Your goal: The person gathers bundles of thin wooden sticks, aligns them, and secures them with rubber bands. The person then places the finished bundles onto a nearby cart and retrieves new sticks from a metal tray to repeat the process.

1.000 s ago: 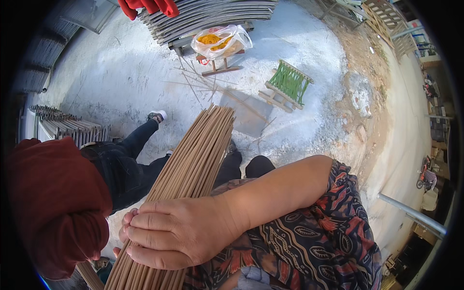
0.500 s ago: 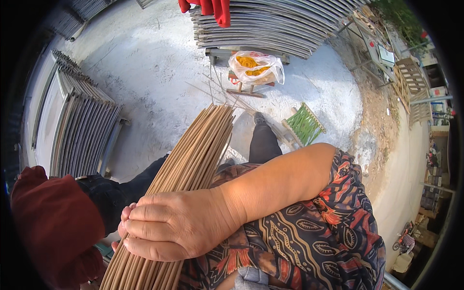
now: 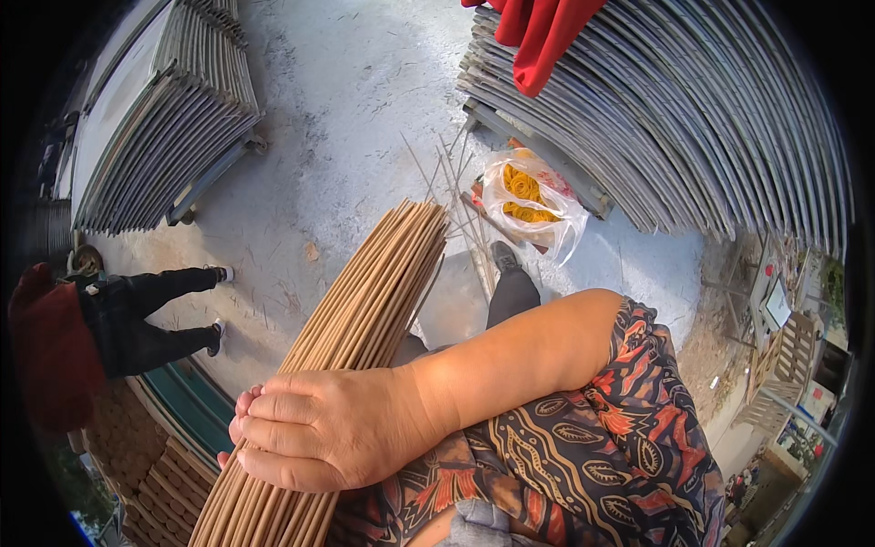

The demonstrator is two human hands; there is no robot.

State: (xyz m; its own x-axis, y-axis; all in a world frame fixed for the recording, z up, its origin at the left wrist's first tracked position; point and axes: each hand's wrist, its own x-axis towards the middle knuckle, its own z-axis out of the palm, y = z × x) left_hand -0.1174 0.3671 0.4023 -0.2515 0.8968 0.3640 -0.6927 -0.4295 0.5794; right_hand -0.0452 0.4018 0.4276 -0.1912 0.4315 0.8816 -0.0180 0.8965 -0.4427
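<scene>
A thick bundle of long, thin brown sticks [image 3: 360, 292] slants from the lower edge up toward the middle. My right hand [image 3: 314, 430] lies across it with the fingers closed over its left side. The right forearm reaches in from the patterned sleeve at the right. The far ends of the sticks fan out slightly and stand free of any grip. Small pinkish fingertips show at the bundle's left edge, beyond my right knuckles; whose hand they belong to is unclear. The rest of my left hand is hidden.
Stacked racks [image 3: 173, 137] stand at the left, and a larger rack stack [image 3: 656, 109] at the upper right, with red cloth [image 3: 538, 46] on it. A plastic bag [image 3: 570, 223] holds yellow coils. Loose sticks litter the floor. A co-worker [image 3: 137, 319] stands at the left.
The view has shifted, so the racks and bag appear farther right. The co-worker appears farther off and is now seen down to the shoes. My right hand's grip looks the same.
</scene>
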